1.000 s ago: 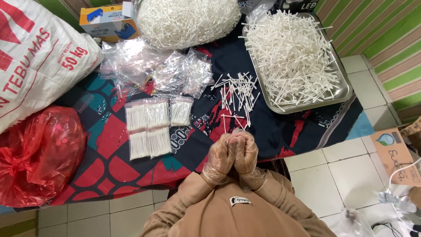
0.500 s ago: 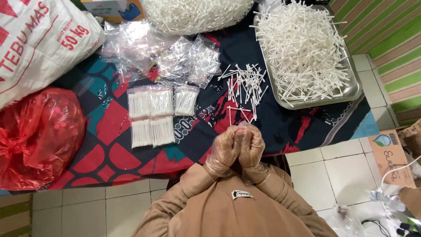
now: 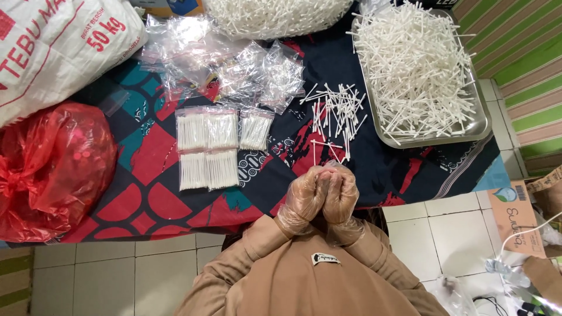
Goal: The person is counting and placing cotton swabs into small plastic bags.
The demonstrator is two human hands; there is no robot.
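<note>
A: Your left hand (image 3: 303, 199) and right hand (image 3: 342, 196), both in thin clear plastic gloves, are pressed against each other just above the near edge of the patterned cloth (image 3: 146, 193). The fingers are curled and pressed together; whether they pinch any swabs between them, I cannot tell.

B: So where do the swabs lie?

A: The loose cotton swabs (image 3: 333, 117) are scattered at twelve o'clock from your hands, near but apart. The steel tray (image 3: 436, 139) heaped with more swabs sits at one o'clock. The filled clear packets (image 3: 208, 149) lie in rows at ten o'clock, with the empty clear bags (image 3: 234, 67) beyond them at eleven.

B: Which step is this, would you say?

A: I judge you're between packets: gathering or squaring a bunch in your hands. The next move calls for an even bundle, ends aligned, and an open bag held steady.
</note>
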